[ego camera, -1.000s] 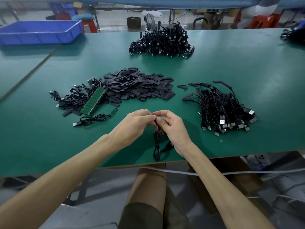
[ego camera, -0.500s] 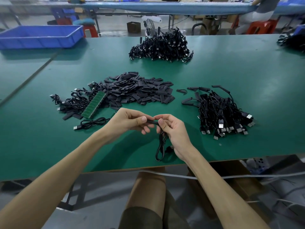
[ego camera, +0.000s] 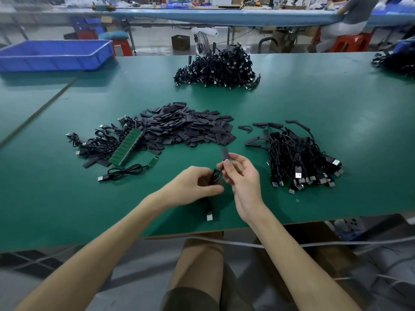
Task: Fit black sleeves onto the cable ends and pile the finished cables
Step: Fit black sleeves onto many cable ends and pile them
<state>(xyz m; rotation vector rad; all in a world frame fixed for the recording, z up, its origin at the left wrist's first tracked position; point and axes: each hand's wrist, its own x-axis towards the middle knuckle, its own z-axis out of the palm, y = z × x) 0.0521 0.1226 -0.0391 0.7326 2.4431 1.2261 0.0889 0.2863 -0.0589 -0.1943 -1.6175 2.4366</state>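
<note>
Left hand [ego camera: 197, 187]: fingers curled round the bunched cable [ego camera: 216, 175], close to the near edge of the bench [ego camera: 336, 104], about midway along it.
Right hand [ego camera: 243, 176]: thumb and forefinger pinch a black sleeve [ego camera: 225, 153] that stands upright above the fingertips; the other fingers are loosely bent.
Change, hands: half a second ago the fingertips met over the cable; now they are slightly apart.
Change, cable: its loop hung under the right hand; now it is gathered in the left, and its USB plug [ego camera: 209, 216] dangles below that hand.
Sleeve on cable end: cannot tell how far it is seated.
Sleeve heap [ego camera: 186, 129]: mid-bench, unmoved.
Sleeved cables [ego camera: 301, 158]: piled right of the hands, unchanged.
Bare cables [ego camera: 98, 143]: left of the heap, with a green board strip [ego camera: 126, 147] on them.
Far pile [ego camera: 215, 68]: by the far edge.
Blue tray [ego camera: 56, 63]: far left corner.
</note>
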